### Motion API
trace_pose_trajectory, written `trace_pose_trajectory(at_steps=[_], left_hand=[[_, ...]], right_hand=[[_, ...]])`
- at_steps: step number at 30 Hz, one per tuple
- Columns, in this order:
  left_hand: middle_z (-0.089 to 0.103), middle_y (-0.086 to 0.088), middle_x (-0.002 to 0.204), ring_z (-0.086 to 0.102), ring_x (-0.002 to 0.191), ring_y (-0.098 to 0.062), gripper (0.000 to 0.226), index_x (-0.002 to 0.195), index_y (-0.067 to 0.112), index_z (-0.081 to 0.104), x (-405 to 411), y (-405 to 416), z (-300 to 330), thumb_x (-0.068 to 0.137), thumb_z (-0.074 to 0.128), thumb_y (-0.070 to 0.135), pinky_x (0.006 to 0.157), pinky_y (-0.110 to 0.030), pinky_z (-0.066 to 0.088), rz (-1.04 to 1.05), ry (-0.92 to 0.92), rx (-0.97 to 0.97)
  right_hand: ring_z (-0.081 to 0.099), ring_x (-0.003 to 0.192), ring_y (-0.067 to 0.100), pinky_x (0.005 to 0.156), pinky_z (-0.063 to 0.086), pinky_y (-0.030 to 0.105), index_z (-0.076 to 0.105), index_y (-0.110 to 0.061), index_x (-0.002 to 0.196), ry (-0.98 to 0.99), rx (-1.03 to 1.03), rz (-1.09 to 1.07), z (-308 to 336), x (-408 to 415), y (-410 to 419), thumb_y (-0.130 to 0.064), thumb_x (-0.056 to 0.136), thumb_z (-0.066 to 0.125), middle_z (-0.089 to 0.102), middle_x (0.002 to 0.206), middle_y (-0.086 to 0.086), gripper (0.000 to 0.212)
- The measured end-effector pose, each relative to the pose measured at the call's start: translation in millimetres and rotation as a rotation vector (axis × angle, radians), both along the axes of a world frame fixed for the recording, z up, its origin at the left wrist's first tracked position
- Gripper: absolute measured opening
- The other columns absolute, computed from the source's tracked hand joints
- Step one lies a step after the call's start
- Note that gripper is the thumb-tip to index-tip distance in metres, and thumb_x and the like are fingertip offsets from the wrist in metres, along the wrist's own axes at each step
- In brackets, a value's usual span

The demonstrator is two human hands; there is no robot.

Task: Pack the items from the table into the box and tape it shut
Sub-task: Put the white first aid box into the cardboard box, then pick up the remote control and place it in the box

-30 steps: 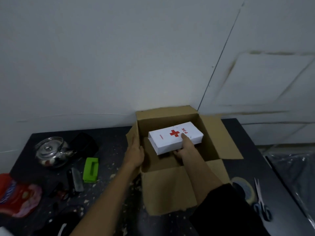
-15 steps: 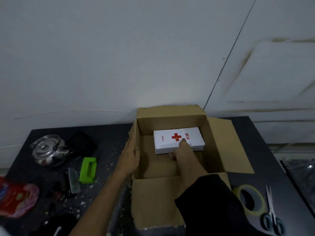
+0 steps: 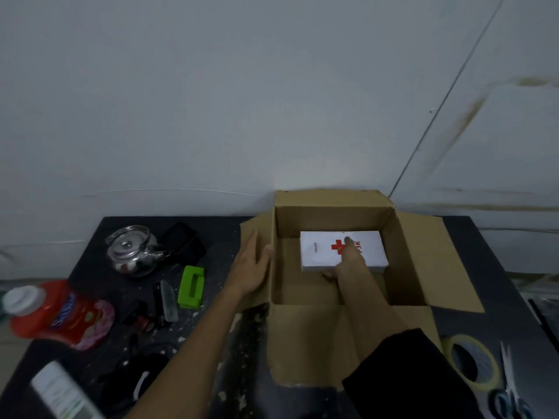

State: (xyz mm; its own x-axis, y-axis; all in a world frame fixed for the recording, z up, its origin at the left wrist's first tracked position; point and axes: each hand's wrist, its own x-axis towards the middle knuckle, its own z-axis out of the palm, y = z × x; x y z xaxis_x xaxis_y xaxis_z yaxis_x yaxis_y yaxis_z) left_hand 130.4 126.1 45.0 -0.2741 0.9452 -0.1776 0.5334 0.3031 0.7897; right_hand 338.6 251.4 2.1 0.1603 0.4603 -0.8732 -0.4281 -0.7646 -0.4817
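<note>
An open cardboard box stands on the dark table against the wall, all its flaps spread outward. Inside, at the back right, lies a white first-aid box with a red cross. My right hand reaches into the carton and holds that white box, thumb on its top and fingers under its near edge. My left hand rests flat against the outside of the carton's left flap. A roll of clear tape and scissors lie to the right of the carton.
Left of the carton are a steel kettle, a black case, a green plastic piece, a folding knife, a red bottle, a white bottle and dark cables. The wall stands right behind the carton.
My right hand has lowered the tilted white first-aid box to lie flat at the carton's back right. My left hand stayed on the left flap. The view shifted left, showing more items.
</note>
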Motion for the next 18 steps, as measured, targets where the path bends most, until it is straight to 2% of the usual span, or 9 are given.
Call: trace_pose_trajectory(at_steps=[1, 4, 6, 8, 11, 13, 15, 18], left_hand=[[0.017, 0.003, 0.162, 0.017, 0.148, -0.019, 0.066, 0.156, 0.023, 0.014, -7.8, -4.0, 3.4, 0.100, 0.037, 0.050, 0.121, -0.040, 0.018, 0.033, -0.006, 0.011], [0.026, -0.003, 0.159, 0.026, 0.145, -0.023, 0.062, 0.155, 0.019, 0.020, -41.2, -24.4, 13.3, 0.101, 0.045, 0.039, 0.118, -0.037, 0.024, 0.129, -0.002, 0.059], [0.034, -0.006, 0.154, 0.034, 0.140, -0.024, 0.059, 0.153, 0.018, 0.025, -67.8, -43.2, 16.5, 0.101, 0.048, 0.030, 0.114, -0.035, 0.029, 0.198, 0.007, 0.079], [0.044, -0.009, 0.146, 0.042, 0.134, -0.024, 0.054, 0.149, 0.015, 0.034, -93.9, -62.9, 16.0, 0.099, 0.051, 0.024, 0.110, -0.034, 0.034, 0.288, 0.025, 0.093], [0.056, -0.012, 0.132, 0.053, 0.122, -0.026, 0.045, 0.140, 0.014, 0.047, -128.0, -96.9, 9.1, 0.096, 0.056, 0.019, 0.103, -0.034, 0.041, 0.412, 0.039, 0.119], [0.061, -0.011, 0.125, 0.057, 0.115, -0.025, 0.041, 0.135, 0.014, 0.053, -145.9, -125.6, 1.8, 0.094, 0.057, 0.017, 0.098, -0.031, 0.043, 0.482, 0.059, 0.118], [0.063, -0.010, 0.121, 0.058, 0.112, -0.024, 0.038, 0.132, 0.014, 0.055, -153.6, -152.4, -5.4, 0.094, 0.057, 0.016, 0.096, -0.031, 0.043, 0.527, 0.074, 0.113], [0.066, -0.005, 0.116, 0.060, 0.109, -0.025, 0.033, 0.125, 0.016, 0.059, -162.9, -203.9, -24.0, 0.092, 0.057, 0.016, 0.097, -0.040, 0.047, 0.663, 0.100, 0.137]], right_hand=[[0.054, 0.112, 0.030, 0.093, 0.051, 0.047, 0.039, -0.027, 0.137, -0.048, 0.021, -0.011, 20.8, -10.1, -8.5, -0.055, 0.073, 0.074, 0.053, 0.128, 0.008, 0.078], [0.043, 0.130, 0.036, 0.104, 0.045, 0.050, 0.021, -0.023, 0.151, -0.275, 0.247, 0.152, 58.4, -49.1, -29.0, -0.052, 0.082, 0.069, 0.034, 0.150, 0.013, 0.089], [0.043, 0.132, 0.034, 0.107, 0.042, 0.046, 0.023, -0.024, 0.151, -0.288, 0.442, 0.257, 74.9, -80.0, -48.1, -0.050, 0.083, 0.071, 0.035, 0.152, 0.012, 0.087], [0.045, 0.132, 0.028, 0.106, 0.041, 0.038, 0.031, -0.022, 0.150, -0.334, 0.705, 0.462, 88.6, -107.7, -71.2, -0.048, 0.086, 0.068, 0.041, 0.148, 0.010, 0.078], [0.044, 0.130, 0.021, 0.106, 0.042, 0.040, 0.040, -0.025, 0.144, -0.480, 1.037, 0.753, 91.5, -144.5, -102.0, -0.055, 0.087, 0.064, 0.043, 0.143, 0.004, 0.069], [0.044, 0.130, 0.020, 0.104, 0.043, 0.044, 0.040, -0.031, 0.142, -0.524, 1.131, 0.968, 83.6, -170.7, -124.0, -0.067, 0.084, 0.057, 0.045, 0.143, 0.001, 0.071], [0.046, 0.128, 0.022, 0.100, 0.047, 0.046, 0.038, -0.038, 0.140, -0.517, 1.142, 1.139, 71.2, -187.2, -143.0, -0.078, 0.079, 0.051, 0.045, 0.141, 0.000, 0.073], [0.046, 0.123, 0.027, 0.099, 0.046, 0.048, 0.039, -0.034, 0.140, -0.532, 1.147, 1.356, 50.5, -210.8, -175.4, -0.067, 0.085, 0.055, 0.046, 0.133, 0.005, 0.066]])
